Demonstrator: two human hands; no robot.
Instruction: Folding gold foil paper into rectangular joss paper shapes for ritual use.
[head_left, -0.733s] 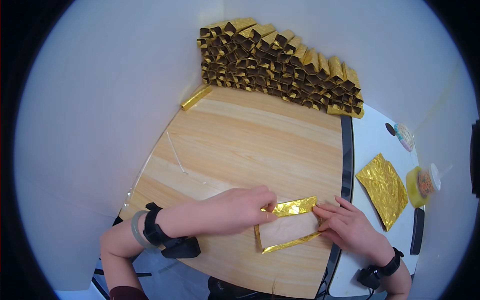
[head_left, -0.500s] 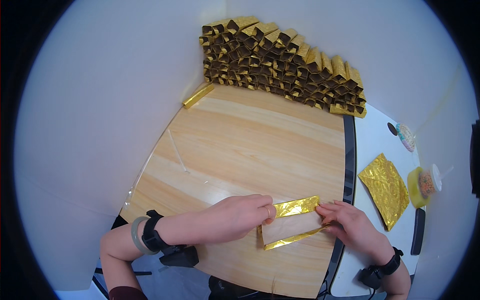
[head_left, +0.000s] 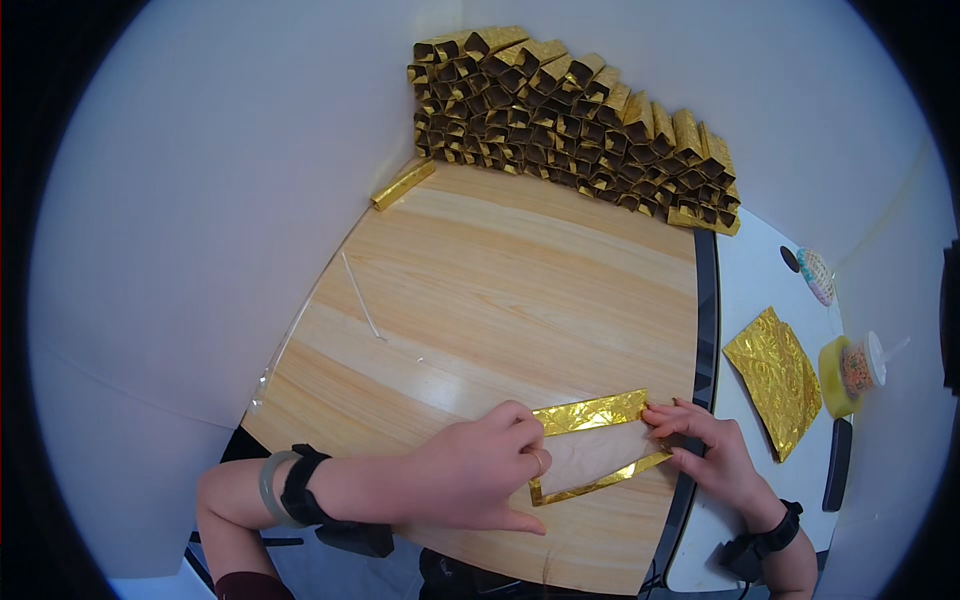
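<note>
A gold foil paper lies at the front right of the wooden table, its long edges folded up in gold bands around a pale, plain middle strip. At its left end, my left hand has its fingers curled against the paper, while the thumb stretches out below, apart from it. The left fingertips are partly hidden. At the right end, my right hand pinches the paper, with the fingers at the upper corner and the thumb at the lower one.
Many gold foil tubes are stacked along the back. A single gold tube lies by the left wall. On the white side table are gold foil sheets, a yellow tape roll and a lidded cup.
My left thumb has moved away from the paper and now points downward. The paper's lower fold looks flatter and wider. My right hand stays at the right end.
</note>
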